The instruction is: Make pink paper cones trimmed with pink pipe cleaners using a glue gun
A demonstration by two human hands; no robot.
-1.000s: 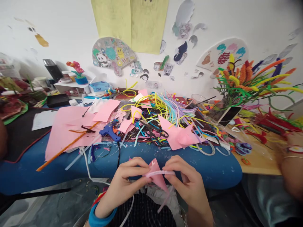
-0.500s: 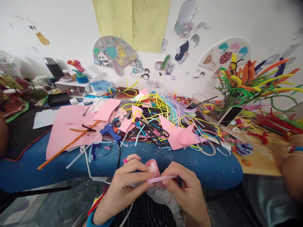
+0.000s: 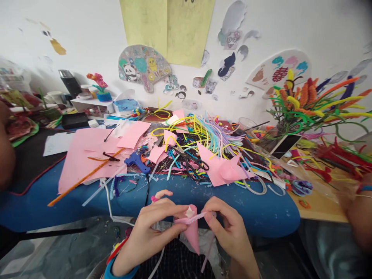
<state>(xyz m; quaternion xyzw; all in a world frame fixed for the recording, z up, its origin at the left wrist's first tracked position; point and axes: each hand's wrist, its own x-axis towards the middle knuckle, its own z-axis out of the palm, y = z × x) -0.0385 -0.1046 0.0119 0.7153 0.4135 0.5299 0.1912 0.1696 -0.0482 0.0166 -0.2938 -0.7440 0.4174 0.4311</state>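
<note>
A small pink paper cone (image 3: pixel 192 237), point down, is pinched at its wide end between the thumb and fingers of my left hand (image 3: pixel 158 219). White material shows inside its mouth. Across the cone's rim runs a pale pink pipe cleaner (image 3: pixel 195 219). My right hand (image 3: pixel 228 223) pinches that pipe cleaner between thumb and forefinger, just right of the cone, and a length of it hangs below. Past my hands, a blue glue gun (image 3: pixel 137 162) and black scissors (image 3: pixel 192 164) lie on the table.
On the blue-covered table (image 3: pixel 174 193) lie pink sheets (image 3: pixel 87 147), a cut pink piece (image 3: pixel 221 168) and a heap of pipe cleaners (image 3: pixel 215 133). Coloured stems (image 3: pixel 296 104) stand at the right. Another person's arm (image 3: pixel 359 217) is at the right edge, another (image 3: pixel 6 151) at the left.
My right hand has drawn slightly away from the cone along the pipe cleaner. More of the cone and the pipe cleaner's hanging end now show. My left hand keeps its pinch.
</note>
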